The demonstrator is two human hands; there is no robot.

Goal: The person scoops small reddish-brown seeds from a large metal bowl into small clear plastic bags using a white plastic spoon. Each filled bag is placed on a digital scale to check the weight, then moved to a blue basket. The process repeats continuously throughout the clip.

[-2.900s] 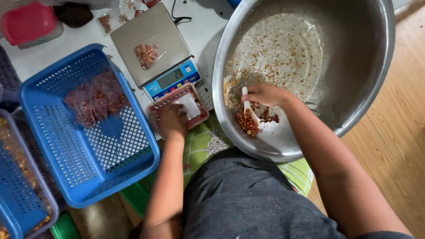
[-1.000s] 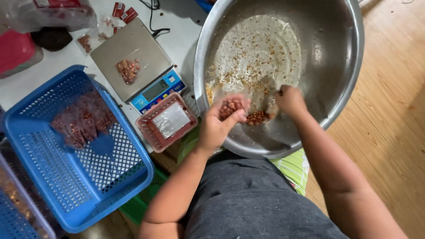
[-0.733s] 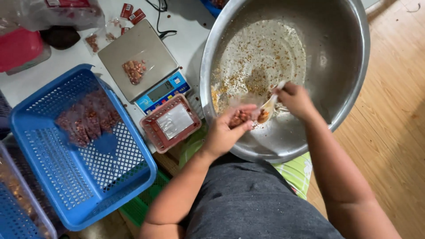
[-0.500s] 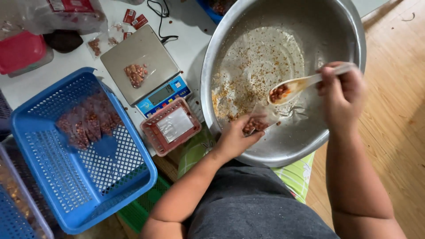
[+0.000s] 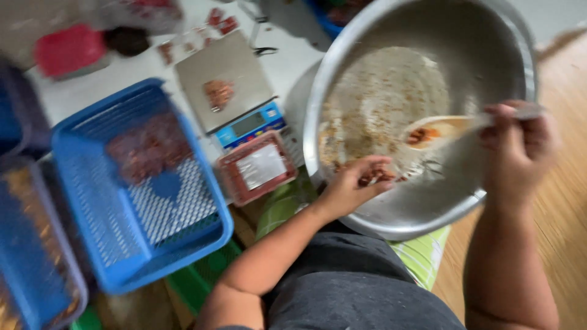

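Raised since half a second ago, the spoon [image 5: 446,128] crosses the steel bowl [image 5: 428,201] at 3 o'clock, right hand [image 5: 516,143] fingers closed on its handle. Left hand [image 5: 354,186], at 6 o'clock inside the rim, pinches a small reddish packet [image 5: 376,178].
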